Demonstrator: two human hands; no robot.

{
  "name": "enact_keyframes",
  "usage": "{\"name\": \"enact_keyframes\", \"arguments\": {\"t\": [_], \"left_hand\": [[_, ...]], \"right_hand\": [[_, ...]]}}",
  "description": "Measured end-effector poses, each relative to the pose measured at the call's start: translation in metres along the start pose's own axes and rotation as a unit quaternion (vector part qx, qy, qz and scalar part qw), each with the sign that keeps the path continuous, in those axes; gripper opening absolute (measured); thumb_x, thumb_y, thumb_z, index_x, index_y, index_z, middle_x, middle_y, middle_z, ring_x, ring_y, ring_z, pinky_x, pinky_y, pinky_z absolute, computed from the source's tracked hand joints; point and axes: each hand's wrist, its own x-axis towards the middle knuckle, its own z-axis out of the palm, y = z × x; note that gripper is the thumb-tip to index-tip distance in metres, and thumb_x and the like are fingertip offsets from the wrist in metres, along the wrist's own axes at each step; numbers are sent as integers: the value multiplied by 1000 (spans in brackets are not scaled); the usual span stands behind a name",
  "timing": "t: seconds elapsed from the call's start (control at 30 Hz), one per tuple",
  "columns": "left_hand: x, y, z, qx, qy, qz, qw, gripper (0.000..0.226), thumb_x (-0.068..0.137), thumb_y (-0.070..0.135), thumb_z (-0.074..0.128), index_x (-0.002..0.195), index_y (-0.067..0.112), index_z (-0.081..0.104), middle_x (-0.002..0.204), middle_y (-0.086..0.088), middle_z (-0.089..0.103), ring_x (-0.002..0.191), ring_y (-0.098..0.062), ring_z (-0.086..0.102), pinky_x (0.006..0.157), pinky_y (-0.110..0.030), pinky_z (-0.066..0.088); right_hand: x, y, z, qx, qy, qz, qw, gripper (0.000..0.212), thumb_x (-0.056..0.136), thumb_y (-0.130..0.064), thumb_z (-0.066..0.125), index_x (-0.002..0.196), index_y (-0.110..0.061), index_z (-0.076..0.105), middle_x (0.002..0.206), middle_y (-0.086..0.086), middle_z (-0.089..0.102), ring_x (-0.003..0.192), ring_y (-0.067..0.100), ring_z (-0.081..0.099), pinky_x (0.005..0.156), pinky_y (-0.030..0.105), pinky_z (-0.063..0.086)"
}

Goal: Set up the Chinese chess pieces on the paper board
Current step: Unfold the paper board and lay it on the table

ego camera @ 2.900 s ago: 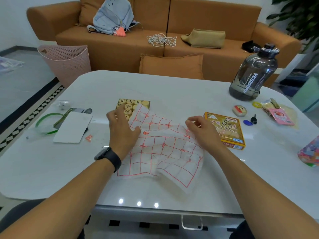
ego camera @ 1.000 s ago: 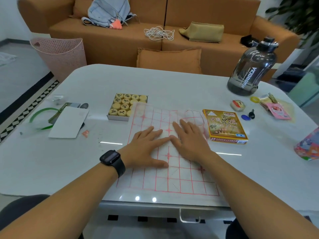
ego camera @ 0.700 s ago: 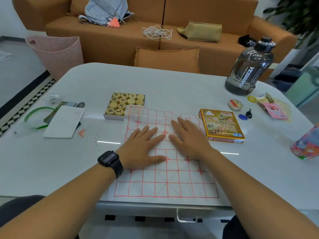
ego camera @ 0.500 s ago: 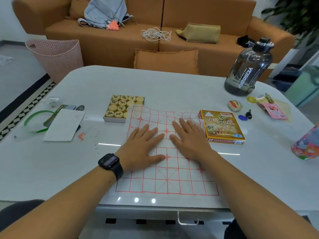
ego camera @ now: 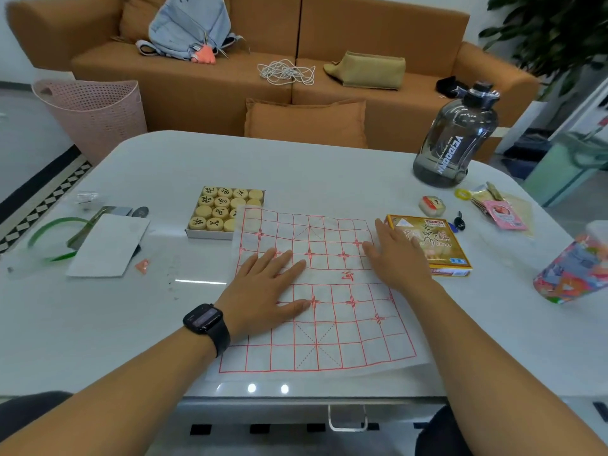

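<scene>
The paper board [ego camera: 329,311] lies in the middle of the frame. The left hand [ego camera: 263,291] and right hand [ego camera: 398,258] press flat on it, fingers spread, holding nothing. The pieces [ego camera: 223,209] sit in their tray [ego camera: 210,234], upper left of the board, whose corner overlaps the tray. Lifting the hands may let the creased paper spring up, and pulling the tray could drag the sheet.

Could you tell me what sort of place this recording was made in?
Probably a lounge or office break area: an orange sofa with a backpack on it sits behind a white table, and a potted plant stands in the corner.
</scene>
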Motion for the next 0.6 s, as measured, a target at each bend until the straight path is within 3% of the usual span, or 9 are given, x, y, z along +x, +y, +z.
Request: {"name": "enact_keyframes", "arguments": {"t": [0.13, 0.2, 0.3, 0.4, 0.5, 0.6], "left_hand": [[1, 10, -4, -21, 24, 8, 999, 82, 91, 81, 26, 159, 45, -1, 169, 9, -4, 155, -17, -11, 125, -39, -6], [1, 12, -5, -13, 47, 10, 999, 81, 91, 80, 30, 159, 42, 10, 165, 6, 12, 153, -21, 2, 125, -40, 3], [1, 15, -3, 1, 91, 9, 996, 71, 90, 80, 35, 148, 38, 34, 139, 9, 35, 132, -18, 29, 116, -39, 24], [5, 21, -3, -19, 122, 18, 992, 63, 89, 76, 41, 133, 32, 46, 126, 11, 46, 118, -16, 41, 104, -36, 36], [6, 23, -3, -36, 119, 34, 992, 72, 86, 81, 42, 138, 32, 46, 134, 13, 49, 126, -14, 42, 107, -35, 35], [5, 25, 0, -28, 58, 50, 997, 77, 89, 81, 33, 153, 39, 29, 161, 14, 29, 151, -18, 20, 123, -40, 18]], "right_hand": [[6, 19, -2, -43, 4, -5, 999, 68, 104, -60, 21, 162, -26, 12, 171, -1, 4, 157, 20, 1, 125, 53, 2], [5, 26, 1, -44, -6, 11, 999, 70, 102, -63, 20, 162, -27, 11, 171, -2, 0, 157, 20, -2, 125, 55, -2], [5, 35, 1, -28, -14, 39, 999, 75, 101, -64, 24, 163, -25, 7, 171, -4, -3, 158, 20, -2, 124, 56, -3], [5, 44, -4, 2, -19, 56, 998, 80, 101, -65, 30, 163, -23, 3, 171, -5, -4, 157, 20, -2, 123, 56, -6], [4, 48, -9, 14, -25, 66, 997, 80, 102, -64, 31, 163, -21, 2, 171, -4, -5, 157, 21, -5, 123, 57, -11], [-2, 30, -13, 14, -18, 39, 999, 76, 103, -63, 28, 163, -23, 4, 171, 1, -3, 157, 23, -9, 122, 55, -13]]}}
